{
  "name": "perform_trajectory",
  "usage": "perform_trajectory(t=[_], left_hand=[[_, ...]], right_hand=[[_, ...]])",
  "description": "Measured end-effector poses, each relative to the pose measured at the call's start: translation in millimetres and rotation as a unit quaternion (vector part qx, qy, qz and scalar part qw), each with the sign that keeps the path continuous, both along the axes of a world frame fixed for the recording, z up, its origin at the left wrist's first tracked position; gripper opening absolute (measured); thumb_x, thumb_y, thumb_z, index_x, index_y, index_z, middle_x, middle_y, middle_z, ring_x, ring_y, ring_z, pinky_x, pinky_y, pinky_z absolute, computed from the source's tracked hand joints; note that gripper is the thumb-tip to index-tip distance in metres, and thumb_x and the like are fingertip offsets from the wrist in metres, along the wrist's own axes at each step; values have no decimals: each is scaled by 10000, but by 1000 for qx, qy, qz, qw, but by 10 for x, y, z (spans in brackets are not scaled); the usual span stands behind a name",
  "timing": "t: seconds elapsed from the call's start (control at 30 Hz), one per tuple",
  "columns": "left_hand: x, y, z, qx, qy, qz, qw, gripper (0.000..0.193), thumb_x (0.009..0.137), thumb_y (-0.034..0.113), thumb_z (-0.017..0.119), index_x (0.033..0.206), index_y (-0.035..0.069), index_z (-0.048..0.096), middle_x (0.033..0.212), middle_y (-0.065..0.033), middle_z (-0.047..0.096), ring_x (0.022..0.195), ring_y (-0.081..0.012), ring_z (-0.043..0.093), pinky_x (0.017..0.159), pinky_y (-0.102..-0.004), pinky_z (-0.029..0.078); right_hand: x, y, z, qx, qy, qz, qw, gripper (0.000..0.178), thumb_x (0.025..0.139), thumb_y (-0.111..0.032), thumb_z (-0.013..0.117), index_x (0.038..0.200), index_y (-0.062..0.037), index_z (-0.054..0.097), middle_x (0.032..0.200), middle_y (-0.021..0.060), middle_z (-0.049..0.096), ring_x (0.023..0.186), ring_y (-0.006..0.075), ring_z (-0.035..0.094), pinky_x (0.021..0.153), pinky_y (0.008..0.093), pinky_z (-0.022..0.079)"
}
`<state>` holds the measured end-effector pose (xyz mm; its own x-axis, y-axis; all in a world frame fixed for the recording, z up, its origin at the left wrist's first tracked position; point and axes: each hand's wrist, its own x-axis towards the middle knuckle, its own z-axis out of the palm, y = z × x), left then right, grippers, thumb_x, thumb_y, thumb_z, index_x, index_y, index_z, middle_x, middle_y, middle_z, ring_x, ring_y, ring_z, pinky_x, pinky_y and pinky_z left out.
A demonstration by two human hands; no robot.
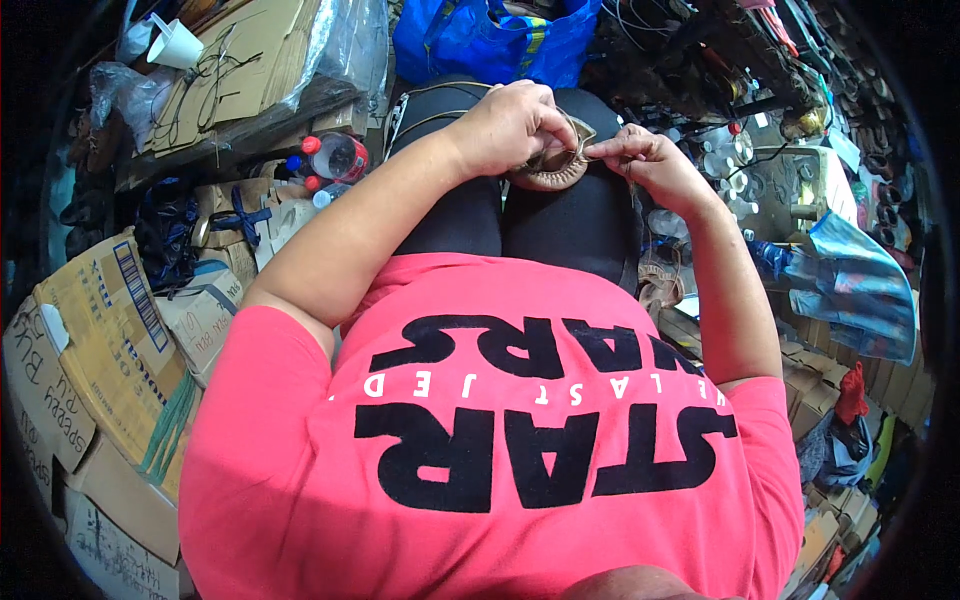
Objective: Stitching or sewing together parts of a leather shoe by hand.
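A tan shoe upper [552,178] with a curved, puckered seam rests over my dark-trousered thighs, close to the knees. My left hand [512,128] grips it from above, thumb and fingers curled at its opening. From the other side, my right hand [655,168] brings pinched fingertips up against the upper's edge. Whatever sits in that pinch is too small to make out. A thin brown cord [425,122] loops across my left thigh, beside my left forearm.
Beyond my knees sits a blue bag [490,40]. Flattened cardboard [245,70] and a red-labelled bottle [337,157] are at left, with cardboard boxes [110,340] nearer. On the right are clear jars [725,155], a blue cloth [855,285] and shelves of shoes [880,160].
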<state>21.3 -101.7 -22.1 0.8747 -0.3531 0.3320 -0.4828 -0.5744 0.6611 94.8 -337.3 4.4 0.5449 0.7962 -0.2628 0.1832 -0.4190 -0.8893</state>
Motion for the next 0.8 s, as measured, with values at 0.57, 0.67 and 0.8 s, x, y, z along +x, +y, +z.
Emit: perform_trajectory(t=[0.57,0.67,0.8], left_hand=[[-93,-230,-10,-183,250,88,947,52,771,44,656,815,30,631,727,-26,624,691,-113,581,640,-268,476],[-45,-202,123,28,55,62,996,79,738,98,672,795,52,643,741,-76,645,735,-218,601,691,-336,483],[-50,-14,157,70,54,43,995,89,755,139,659,792,61,641,754,-105,632,796,-277,569,726,-377,461]], right_hand=[[-150,235,115,-23,70,-103,992,95,826,-90,683,902,-50,644,710,-45,578,589,15,460,510,187,359],[-92,244,97,-31,73,-73,994,93,826,-97,686,831,-52,605,728,-25,594,621,26,487,535,192,378],[17,82,40,16,51,-88,995,126,812,-108,704,814,-47,593,729,-19,587,661,45,506,594,202,404]])
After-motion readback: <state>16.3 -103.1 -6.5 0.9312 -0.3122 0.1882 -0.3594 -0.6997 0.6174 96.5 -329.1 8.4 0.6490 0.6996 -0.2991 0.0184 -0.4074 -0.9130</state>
